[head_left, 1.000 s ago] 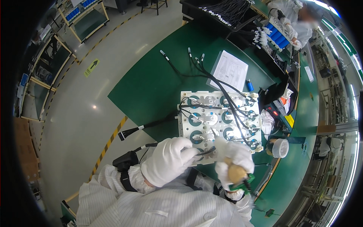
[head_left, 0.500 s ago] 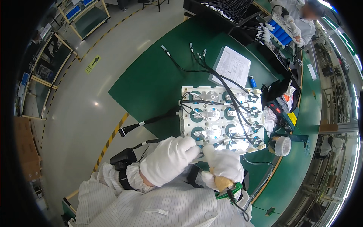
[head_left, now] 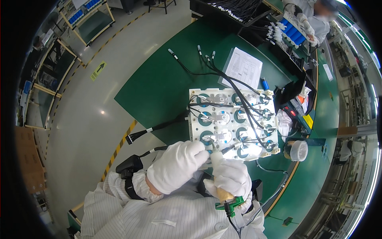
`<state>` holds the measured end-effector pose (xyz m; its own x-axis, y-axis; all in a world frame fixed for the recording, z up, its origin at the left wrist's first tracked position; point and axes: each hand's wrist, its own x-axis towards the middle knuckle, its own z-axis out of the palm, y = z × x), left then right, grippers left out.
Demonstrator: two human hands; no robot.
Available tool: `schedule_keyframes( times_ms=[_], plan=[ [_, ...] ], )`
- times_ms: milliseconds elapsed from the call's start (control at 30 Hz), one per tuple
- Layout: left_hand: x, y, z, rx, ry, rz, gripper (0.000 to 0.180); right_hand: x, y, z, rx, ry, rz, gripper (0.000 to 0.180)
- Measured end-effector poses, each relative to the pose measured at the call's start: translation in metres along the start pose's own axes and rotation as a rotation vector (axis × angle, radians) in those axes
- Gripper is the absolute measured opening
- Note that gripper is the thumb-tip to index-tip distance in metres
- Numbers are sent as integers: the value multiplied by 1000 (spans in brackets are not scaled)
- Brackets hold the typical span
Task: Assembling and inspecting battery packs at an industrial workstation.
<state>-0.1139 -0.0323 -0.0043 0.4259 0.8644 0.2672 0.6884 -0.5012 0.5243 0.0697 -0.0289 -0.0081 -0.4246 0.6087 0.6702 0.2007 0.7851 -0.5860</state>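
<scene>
Nr wht module (head_left: 232, 130) — L hand (head_left: 175, 164) | R hand (head_left: 230, 177) w/ tool (head_left: 225, 195)

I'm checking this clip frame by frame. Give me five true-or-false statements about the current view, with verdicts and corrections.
1. The left hand and right hand both wear white gloves. True.
2. The right hand is empty. False: the right hand grips a tool with a tan handle.
3. Black cables run across the white frame. True.
4. The blue cylinder lies to the left of the printed sheet. False: the blue cylinder is at the right side of the printed sheet.
5. The round tub stands to the right of the white frame. True.
</scene>
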Motion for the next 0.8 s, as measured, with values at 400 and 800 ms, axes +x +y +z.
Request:
schedule_keyframes(
  times_ms=[400, 800],
  plan=[
    [1, -1, 2, 9, 25, -3, 22, -5, 1, 1, -80, 46, -16, 52],
    [1, -1, 10, -169, 129, -213, 12, -34, 3, -31, 443, 528, 441, 43]
  ],
)
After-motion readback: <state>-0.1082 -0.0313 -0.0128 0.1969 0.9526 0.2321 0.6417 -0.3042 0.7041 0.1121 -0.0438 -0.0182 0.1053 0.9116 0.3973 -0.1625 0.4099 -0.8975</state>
